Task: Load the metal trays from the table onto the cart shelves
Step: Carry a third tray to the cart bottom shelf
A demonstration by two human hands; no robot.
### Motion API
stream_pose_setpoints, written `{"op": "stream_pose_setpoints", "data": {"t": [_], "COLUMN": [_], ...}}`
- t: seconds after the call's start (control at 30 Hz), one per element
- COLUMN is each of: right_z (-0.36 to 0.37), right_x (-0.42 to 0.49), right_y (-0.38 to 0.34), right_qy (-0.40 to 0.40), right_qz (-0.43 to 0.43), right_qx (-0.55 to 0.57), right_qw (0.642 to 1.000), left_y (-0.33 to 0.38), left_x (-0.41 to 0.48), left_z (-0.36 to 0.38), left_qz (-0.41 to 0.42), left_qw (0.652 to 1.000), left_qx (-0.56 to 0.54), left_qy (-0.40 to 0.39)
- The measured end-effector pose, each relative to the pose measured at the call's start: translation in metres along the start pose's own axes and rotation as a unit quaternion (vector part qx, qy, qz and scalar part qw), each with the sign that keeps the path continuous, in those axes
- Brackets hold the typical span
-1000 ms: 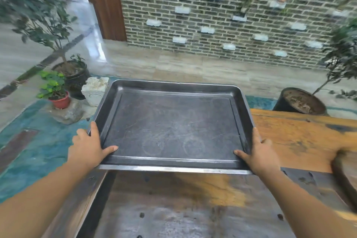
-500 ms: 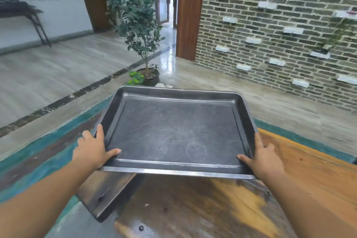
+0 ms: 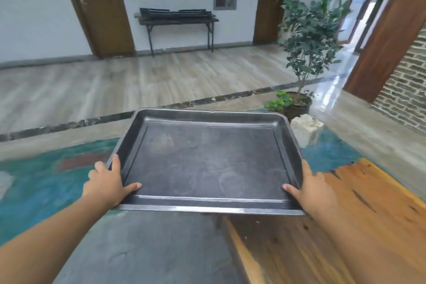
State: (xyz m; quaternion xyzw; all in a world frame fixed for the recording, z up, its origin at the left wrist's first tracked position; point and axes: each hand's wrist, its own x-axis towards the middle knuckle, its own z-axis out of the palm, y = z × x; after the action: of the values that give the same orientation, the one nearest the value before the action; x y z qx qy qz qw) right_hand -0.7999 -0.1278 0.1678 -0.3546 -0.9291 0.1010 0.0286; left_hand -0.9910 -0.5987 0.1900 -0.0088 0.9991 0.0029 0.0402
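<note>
A large dark metal tray (image 3: 207,159) is held level in front of me, empty and scuffed. My left hand (image 3: 107,183) grips its near left corner, thumb lying inside the rim. My right hand (image 3: 310,188) grips the near right corner the same way. Under the tray lies the wooden table (image 3: 345,226), its orange planks at the lower right. No cart shows in this view.
A potted tree (image 3: 306,37) and a small green plant (image 3: 277,102) stand on the floor at the right, beside a pale stone block (image 3: 305,128). A dark side table (image 3: 177,18) with stacked dark items stands against the far white wall between two wooden doors.
My view has swung left with the tray: the brick wall has slid off to the right, and the far wall, doors and side table have come into sight. Both hands keep their grip.
</note>
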Motion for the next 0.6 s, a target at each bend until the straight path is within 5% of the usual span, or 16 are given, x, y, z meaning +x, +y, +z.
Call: {"op": "stream_pose_setpoints", "data": {"t": [0.6], "right_z": [0.092], "right_x": [-0.125], "right_y": [-0.461], "right_qy": [-0.081], "right_qz": [-0.371], "right_qx": [0.001], "right_qw": [0.925], "left_y": [-0.437], "left_x": [-0.158], "left_z": [0.019], "left_qz": [-0.382], "left_qw": [0.924], "left_qx": [-0.025], "left_qy": [0.001]}}
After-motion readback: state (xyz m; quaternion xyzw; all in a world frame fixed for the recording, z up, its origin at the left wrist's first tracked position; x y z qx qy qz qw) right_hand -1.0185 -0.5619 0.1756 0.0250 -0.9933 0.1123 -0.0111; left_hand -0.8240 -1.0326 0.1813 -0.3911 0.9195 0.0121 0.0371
